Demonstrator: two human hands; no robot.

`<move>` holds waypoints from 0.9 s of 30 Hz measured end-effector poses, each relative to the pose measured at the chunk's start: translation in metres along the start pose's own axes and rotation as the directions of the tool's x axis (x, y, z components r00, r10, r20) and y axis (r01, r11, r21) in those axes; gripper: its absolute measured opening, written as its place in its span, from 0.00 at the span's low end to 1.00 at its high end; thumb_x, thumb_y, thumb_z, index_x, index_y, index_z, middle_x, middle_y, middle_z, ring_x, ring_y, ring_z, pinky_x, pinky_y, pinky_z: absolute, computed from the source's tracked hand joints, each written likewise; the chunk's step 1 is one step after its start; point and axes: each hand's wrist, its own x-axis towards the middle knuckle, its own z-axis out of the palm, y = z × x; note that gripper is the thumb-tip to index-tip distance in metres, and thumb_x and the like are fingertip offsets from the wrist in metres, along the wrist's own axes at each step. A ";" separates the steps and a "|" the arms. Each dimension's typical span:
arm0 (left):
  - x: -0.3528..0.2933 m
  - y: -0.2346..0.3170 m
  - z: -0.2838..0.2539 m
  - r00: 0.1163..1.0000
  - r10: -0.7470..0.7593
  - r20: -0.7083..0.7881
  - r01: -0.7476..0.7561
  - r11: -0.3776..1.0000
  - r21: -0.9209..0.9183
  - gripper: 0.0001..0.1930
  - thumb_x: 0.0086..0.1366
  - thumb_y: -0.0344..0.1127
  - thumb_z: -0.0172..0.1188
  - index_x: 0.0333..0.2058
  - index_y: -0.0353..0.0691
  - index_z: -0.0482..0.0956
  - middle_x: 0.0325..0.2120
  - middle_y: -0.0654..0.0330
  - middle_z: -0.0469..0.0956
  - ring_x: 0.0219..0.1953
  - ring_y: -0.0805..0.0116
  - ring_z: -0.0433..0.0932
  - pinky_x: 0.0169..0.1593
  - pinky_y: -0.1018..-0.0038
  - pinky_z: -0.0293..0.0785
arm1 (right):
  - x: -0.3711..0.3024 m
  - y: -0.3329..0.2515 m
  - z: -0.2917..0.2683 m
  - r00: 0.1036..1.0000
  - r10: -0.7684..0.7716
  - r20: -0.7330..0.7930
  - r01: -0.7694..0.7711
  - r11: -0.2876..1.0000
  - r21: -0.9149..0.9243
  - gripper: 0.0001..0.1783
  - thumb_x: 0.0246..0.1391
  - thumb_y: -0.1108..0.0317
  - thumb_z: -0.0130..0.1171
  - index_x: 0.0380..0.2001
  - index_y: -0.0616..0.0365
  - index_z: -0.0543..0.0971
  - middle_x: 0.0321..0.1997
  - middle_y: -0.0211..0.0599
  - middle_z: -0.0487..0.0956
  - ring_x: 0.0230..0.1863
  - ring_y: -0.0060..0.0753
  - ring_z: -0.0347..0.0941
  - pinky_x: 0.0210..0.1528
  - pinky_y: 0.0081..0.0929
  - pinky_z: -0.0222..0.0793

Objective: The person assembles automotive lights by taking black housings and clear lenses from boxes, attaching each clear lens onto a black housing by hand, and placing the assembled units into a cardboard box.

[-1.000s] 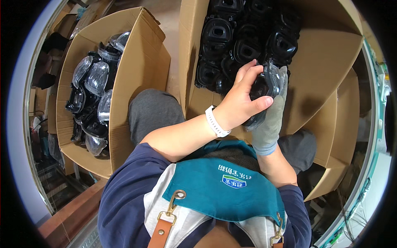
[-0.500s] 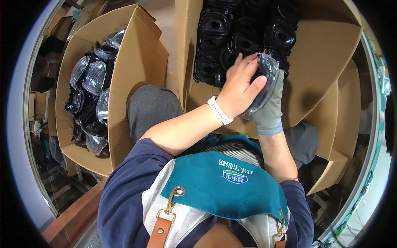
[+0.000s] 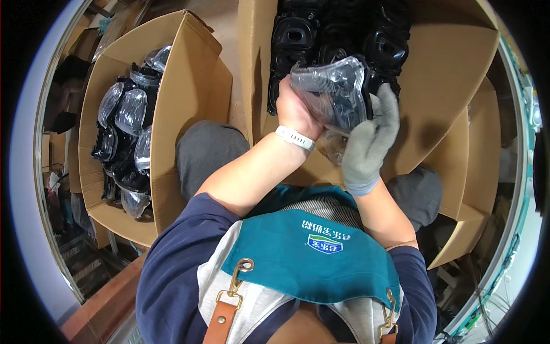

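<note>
A headlamp [image 3: 332, 94] with a clear lens is held up before me, its ribbed lens side facing up. My left hand [image 3: 298, 109], bare with a white wristband, grips it from the left, the fingers mostly hidden beneath. At its right edge is my right hand [image 3: 373, 135] in a grey glove, fingers stretched and apart, the thumb close to the lens; whether it touches cannot be made out. Beneath the lamp shows another clear, curved piece [image 3: 332, 146], partly covered. Just beyond, black lamp housings [image 3: 295, 35] stand in rows inside a large cardboard box [image 3: 444, 74].
To the left stands another cardboard box [image 3: 186, 114] containing several clear-lens headlamps [image 3: 130, 112]. A further open carton [image 3: 478, 143] is at the right, behind the large box's flap. My knees [image 3: 209, 152] rest between the boxes.
The headlamp has turned from edge-on to show its broad lens face. My left hand has shifted left to its left side, and my gloved hand has come out from behind it, fingers spread.
</note>
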 end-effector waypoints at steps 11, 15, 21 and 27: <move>-0.006 0.006 0.009 0.998 -0.027 -0.060 0.033 0.995 0.099 0.26 0.67 0.52 0.30 0.51 0.41 0.67 0.49 0.55 0.71 0.45 0.60 0.72 0.49 0.60 0.71 | -0.003 -0.008 -0.016 0.944 0.316 0.098 -0.305 0.945 -0.117 0.07 0.60 0.71 0.51 0.28 0.60 0.73 0.23 0.24 0.66 0.26 0.17 0.58 0.27 0.21 0.56; 0.001 0.014 0.006 0.968 0.230 0.100 -0.240 0.966 0.099 0.21 0.68 0.49 0.38 0.41 0.38 0.73 0.38 0.57 0.77 0.39 0.63 0.76 0.46 0.67 0.73 | 0.011 -0.014 -0.015 0.842 0.539 -0.010 -0.539 0.842 0.008 0.10 0.63 0.66 0.46 0.44 0.60 0.71 0.32 0.26 0.70 0.30 0.19 0.65 0.34 0.17 0.64; -0.006 0.013 -0.001 0.933 0.306 0.189 -0.346 0.908 0.238 0.20 0.66 0.49 0.41 0.34 0.38 0.75 0.30 0.56 0.78 0.35 0.62 0.77 0.44 0.66 0.73 | 0.037 -0.036 -0.037 0.850 0.505 0.151 -0.466 0.853 -0.234 0.15 0.64 0.64 0.48 0.46 0.64 0.74 0.45 0.35 0.77 0.44 0.33 0.74 0.49 0.24 0.70; -0.012 0.008 -0.002 0.931 0.273 0.245 -0.314 0.937 0.152 0.20 0.68 0.44 0.36 0.33 0.38 0.75 0.29 0.58 0.79 0.33 0.67 0.76 0.42 0.71 0.72 | 0.033 -0.031 -0.036 0.783 0.579 0.229 -0.622 0.710 0.332 0.12 0.60 0.73 0.53 0.46 0.66 0.76 0.44 0.37 0.79 0.43 0.25 0.76 0.46 0.21 0.73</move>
